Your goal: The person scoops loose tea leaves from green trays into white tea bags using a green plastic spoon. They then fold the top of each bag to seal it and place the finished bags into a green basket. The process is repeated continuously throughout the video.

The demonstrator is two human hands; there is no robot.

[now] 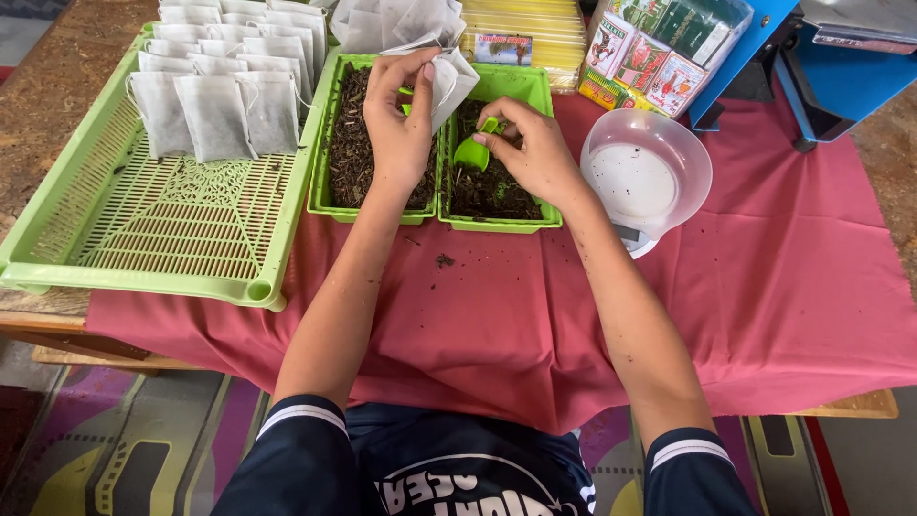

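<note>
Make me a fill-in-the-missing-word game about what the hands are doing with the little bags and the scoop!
1. The left hand holds up a small white ____ by its top.
2. The right hand holds a scoop whose colour is ____.
3. The two small trays of dark loose leaves stand on a ____ cloth.
4. Filled bags lie in rows in the big slotted tray on the person's ____ side.

Missing words: bag; green; red; left

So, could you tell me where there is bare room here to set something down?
The red cloth lies bare in front of the scale bowl, and the latticed tray is bare in its near half. It is crowded around both hands, left hand and right hand, over the leaf trays.
</note>
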